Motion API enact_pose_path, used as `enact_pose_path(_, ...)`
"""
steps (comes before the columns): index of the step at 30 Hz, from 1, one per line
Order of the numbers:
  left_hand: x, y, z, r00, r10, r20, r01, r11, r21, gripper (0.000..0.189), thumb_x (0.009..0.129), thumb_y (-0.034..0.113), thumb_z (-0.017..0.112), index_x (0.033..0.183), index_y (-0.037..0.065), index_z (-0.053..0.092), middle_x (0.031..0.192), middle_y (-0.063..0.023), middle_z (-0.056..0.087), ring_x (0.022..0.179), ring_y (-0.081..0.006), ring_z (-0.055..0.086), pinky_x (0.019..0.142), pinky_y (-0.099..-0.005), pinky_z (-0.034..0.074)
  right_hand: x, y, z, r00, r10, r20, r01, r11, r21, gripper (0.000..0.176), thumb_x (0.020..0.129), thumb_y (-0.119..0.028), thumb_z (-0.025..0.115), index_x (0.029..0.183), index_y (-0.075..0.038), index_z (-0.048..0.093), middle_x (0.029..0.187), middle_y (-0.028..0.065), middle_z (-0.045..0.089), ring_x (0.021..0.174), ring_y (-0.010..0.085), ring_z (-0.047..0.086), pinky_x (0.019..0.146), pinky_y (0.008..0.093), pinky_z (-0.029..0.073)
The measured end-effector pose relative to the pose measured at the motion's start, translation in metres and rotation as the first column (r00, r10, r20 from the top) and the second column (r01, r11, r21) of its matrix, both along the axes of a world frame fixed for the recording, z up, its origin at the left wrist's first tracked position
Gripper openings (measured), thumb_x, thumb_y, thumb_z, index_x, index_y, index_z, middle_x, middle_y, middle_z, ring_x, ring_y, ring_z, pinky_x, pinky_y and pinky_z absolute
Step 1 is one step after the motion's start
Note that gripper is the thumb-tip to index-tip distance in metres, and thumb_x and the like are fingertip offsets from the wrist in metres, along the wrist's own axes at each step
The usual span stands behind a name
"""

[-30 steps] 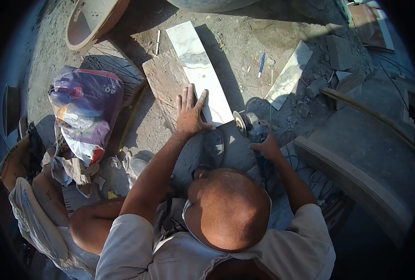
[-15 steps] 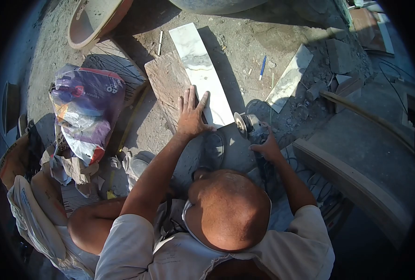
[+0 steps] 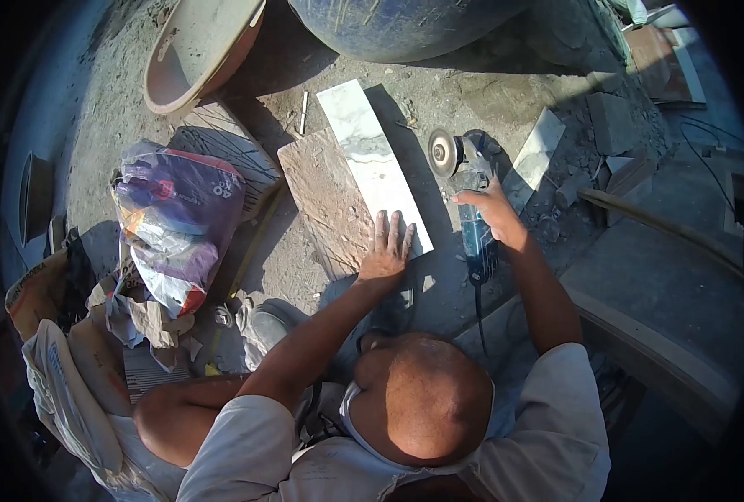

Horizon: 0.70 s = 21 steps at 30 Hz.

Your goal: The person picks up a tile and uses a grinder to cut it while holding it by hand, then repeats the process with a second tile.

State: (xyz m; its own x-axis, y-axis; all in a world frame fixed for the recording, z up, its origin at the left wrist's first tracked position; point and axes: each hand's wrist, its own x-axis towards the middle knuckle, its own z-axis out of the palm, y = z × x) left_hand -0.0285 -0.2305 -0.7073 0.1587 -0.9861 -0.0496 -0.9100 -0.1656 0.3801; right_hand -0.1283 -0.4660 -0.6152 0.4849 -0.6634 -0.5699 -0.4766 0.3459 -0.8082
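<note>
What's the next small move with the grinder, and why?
Likely swing the angle grinder left onto the marble strip. The right hand holds it beside the strip, disc clear of the stone, while the left hand presses flat on the strip's near end, pinning it on the brown slab.

Single view, camera mounted above person's head, tilted steeply down and slightly forward. Fisheye lens: round frame, dark corners, edges curved. Crown of head [image 3: 422, 402] fills 6 o'clock, closest to lens. Arms reach up-frame to dusty ground at mid-distance. Left hand [image 3: 386, 251] sits near centre on marble strip [image 3: 364, 151], which runs toward 12 o'clock. Right hand [image 3: 489, 209] grips angle grinder [image 3: 471, 180] at 1 o'clock.
</note>
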Motion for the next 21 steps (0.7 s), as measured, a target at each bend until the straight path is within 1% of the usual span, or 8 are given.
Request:
enact_pose_path(4, -0.008, 0.010, -0.009, 0.987, -0.033, 0.158, 0.039, 0.999, -0.038, 0.057, 0.094, 0.013, 0.045, 0.147, 0.001, 0.031, 0.147, -0.0355, 0.027, 0.135, -0.0561, 0.027, 0.111, -0.0594, 0.028, 0.042, -0.021, 0.010, 0.998, 0.000, -0.065, 0.002, 0.999, 0.039, 0.093, 0.058, -0.012, 0.082, 0.134, 0.002, 0.031, 0.109, 0.0173, 0.057, 0.095, 0.0250, 0.062, 0.074, 0.0382, 0.054)
enact_pose_path(8, -0.010, 0.025, 0.005, 0.969, -0.112, 0.221, 0.104, 0.993, 0.049, 0.057, 0.093, 0.015, 0.047, 0.146, -0.002, 0.032, 0.148, -0.0367, 0.024, 0.136, -0.0553, 0.025, 0.111, -0.0583, 0.029, 0.077, -0.029, 0.013, 0.990, 0.008, -0.141, -0.018, 0.998, -0.068, 0.101, 0.056, -0.017, 0.082, 0.139, 0.003, 0.028, 0.119, 0.0212, 0.053, 0.106, 0.0293, 0.057, 0.087, 0.0400, 0.050)
enact_pose_path(10, -0.015, 0.031, 0.009, 0.993, -0.087, 0.076, 0.092, 0.993, -0.068, 0.052, 0.091, 0.006, 0.045, 0.141, -0.007, 0.037, 0.141, -0.0390, 0.034, 0.132, -0.0556, 0.034, 0.107, -0.0570, 0.036, 0.089, -0.037, 0.001, 0.993, 0.034, -0.115, -0.040, 0.998, -0.044, 0.106, 0.055, -0.019, 0.082, 0.142, 0.004, 0.025, 0.123, 0.0214, 0.052, 0.111, 0.0296, 0.055, 0.091, 0.0416, 0.047)
enact_pose_path(11, -0.016, 0.033, 0.005, 0.982, -0.084, 0.172, 0.089, 0.996, -0.022, 0.056, 0.093, 0.021, 0.050, 0.142, -0.003, 0.038, 0.146, -0.0334, 0.033, 0.136, -0.0503, 0.031, 0.110, -0.0556, 0.032, 0.095, -0.040, -0.005, 0.991, 0.054, -0.126, -0.060, 0.997, -0.049, 0.108, 0.055, -0.019, 0.082, 0.142, 0.004, 0.023, 0.125, 0.0215, 0.051, 0.113, 0.0300, 0.054, 0.093, 0.0416, 0.046)
enact_pose_path(12, -0.011, 0.030, 0.010, 0.981, -0.081, 0.179, 0.087, 0.996, -0.024, 0.056, 0.093, 0.021, 0.050, 0.142, -0.003, 0.038, 0.146, -0.0334, 0.033, 0.136, -0.0503, 0.031, 0.110, -0.0556, 0.032, 0.101, -0.041, -0.009, 0.987, 0.075, -0.139, -0.083, 0.995, -0.051, 0.109, 0.055, -0.019, 0.082, 0.143, 0.004, 0.022, 0.127, 0.0215, 0.050, 0.115, 0.0305, 0.053, 0.095, 0.0416, 0.044)
enact_pose_path(14, 0.001, 0.025, 0.026, 0.984, -0.001, -0.177, -0.001, 1.000, -0.009, 0.069, 0.091, 0.041, 0.054, 0.145, 0.002, 0.036, 0.151, -0.0262, 0.028, 0.141, -0.0445, 0.025, 0.115, -0.0536, 0.022, 0.111, -0.044, -0.017, 0.982, 0.052, -0.184, -0.074, 0.990, -0.118, 0.113, 0.054, -0.019, 0.082, 0.145, 0.005, 0.019, 0.133, 0.0227, 0.048, 0.121, 0.0315, 0.049, 0.099, 0.0411, 0.042)
enact_pose_path(15, 0.013, 0.018, 0.016, 0.995, 0.013, -0.102, -0.016, 0.999, -0.028, 0.083, 0.086, 0.055, 0.057, 0.148, 0.005, 0.032, 0.155, -0.0218, 0.021, 0.144, -0.0405, 0.017, 0.118, -0.0510, 0.014, 0.116, -0.046, -0.016, 0.979, 0.085, -0.183, -0.105, 0.989, -0.101, 0.115, 0.055, -0.019, 0.082, 0.147, 0.005, 0.018, 0.135, 0.0235, 0.046, 0.124, 0.0317, 0.048, 0.101, 0.0409, 0.041)
enact_pose_path(21, 0.129, -0.052, 0.038, 0.981, 0.192, -0.044, -0.175, 0.952, 0.251, 0.117, 0.063, 0.058, 0.079, 0.153, 0.011, 0.019, 0.159, -0.0179, 0.009, 0.147, -0.0382, 0.009, 0.118, -0.0520, 0.014, 0.137, -0.052, -0.020, 0.964, 0.106, -0.244, -0.138, 0.983, -0.119, 0.123, 0.053, -0.019, 0.083, 0.150, 0.005, 0.010, 0.141, 0.0264, 0.041, 0.129, 0.0320, 0.044, 0.104, 0.0399, 0.039)
